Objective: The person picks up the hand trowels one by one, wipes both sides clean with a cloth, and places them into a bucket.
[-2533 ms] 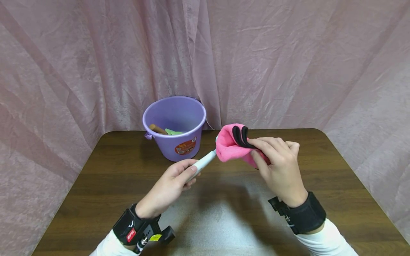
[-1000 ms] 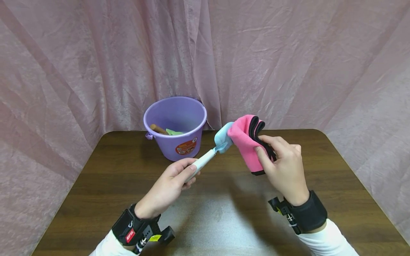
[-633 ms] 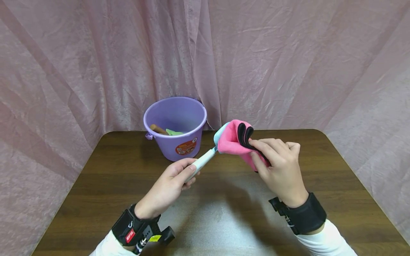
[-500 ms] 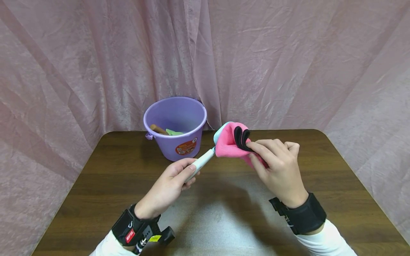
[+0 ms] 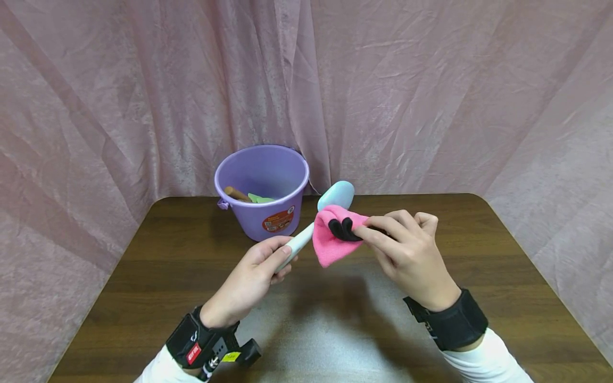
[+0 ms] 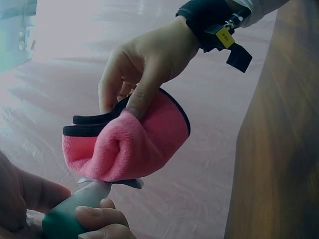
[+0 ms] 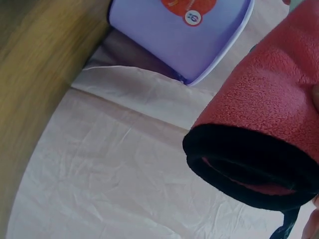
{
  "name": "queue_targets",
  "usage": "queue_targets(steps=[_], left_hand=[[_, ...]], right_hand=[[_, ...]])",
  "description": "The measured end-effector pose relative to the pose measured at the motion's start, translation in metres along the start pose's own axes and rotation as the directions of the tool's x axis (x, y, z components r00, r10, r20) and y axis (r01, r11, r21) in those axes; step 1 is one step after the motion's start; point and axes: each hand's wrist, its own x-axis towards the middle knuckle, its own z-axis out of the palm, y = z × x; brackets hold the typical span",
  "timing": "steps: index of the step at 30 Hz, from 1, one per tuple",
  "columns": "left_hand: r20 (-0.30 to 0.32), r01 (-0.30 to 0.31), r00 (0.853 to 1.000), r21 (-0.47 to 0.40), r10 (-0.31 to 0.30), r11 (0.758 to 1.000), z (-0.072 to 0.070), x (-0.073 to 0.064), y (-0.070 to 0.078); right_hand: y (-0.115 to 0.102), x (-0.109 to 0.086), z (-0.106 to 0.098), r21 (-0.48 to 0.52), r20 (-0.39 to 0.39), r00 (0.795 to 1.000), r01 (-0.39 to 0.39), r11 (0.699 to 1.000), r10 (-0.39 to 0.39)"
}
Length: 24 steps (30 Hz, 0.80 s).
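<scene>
My left hand (image 5: 251,279) grips the white handle of a small hand shovel (image 5: 337,194), its light blue blade pointing up and away. The handle's green end shows in the left wrist view, just by the fingers. Between thumb and fingers, my right hand (image 5: 409,252) pinches a folded pink cloth (image 5: 328,252) with black edging. This cloth lies over the neck of the shovel, hiding where blade and handle meet; the upper blade is bare. Up close in the right wrist view, the folded black edge of the cloth makes a loop.
Behind the hands, at the back of the wooden table (image 5: 182,298), stands a purple bucket (image 5: 239,215). Inside it are a brown rod-like handle (image 5: 237,193) and a light green piece (image 5: 260,199). A pink curtain (image 5: 431,96) hangs behind the table.
The right hand first draws the cloth out to the blade's tip, then brings it back down over the blade to the neck, baring the blade. The left hand keeps its grip, almost still.
</scene>
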Motion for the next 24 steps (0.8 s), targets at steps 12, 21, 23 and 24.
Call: queue_targets(steps=[12,21,23,24], left_hand=[[-0.005,0.014,1.0,0.01,-0.014,1.0,0.0004,-0.0009,0.0007],[-0.004,-0.004,1.0,0.011,0.004,1.0,0.001,-0.0018,0.0019],[-0.001,-0.008,1.0,0.012,0.008,1.0,0.0009,-0.0021,0.002],[0.0,-0.011,1.0,0.012,0.011,1.0,0.0009,-0.0021,0.002]], right_hand=[[-0.0009,0.0008,-0.0012,0.008,-0.039,0.997,-0.071,0.997,0.071],[0.0029,-0.0052,-0.0032,0.045,-0.047,0.963,-0.265,0.963,0.267],[0.0049,-0.0072,-0.0032,0.05,-0.043,0.949,-0.31,0.949,0.312],[0.0058,-0.0082,-0.0032,0.05,-0.039,0.942,-0.332,0.942,0.334]])
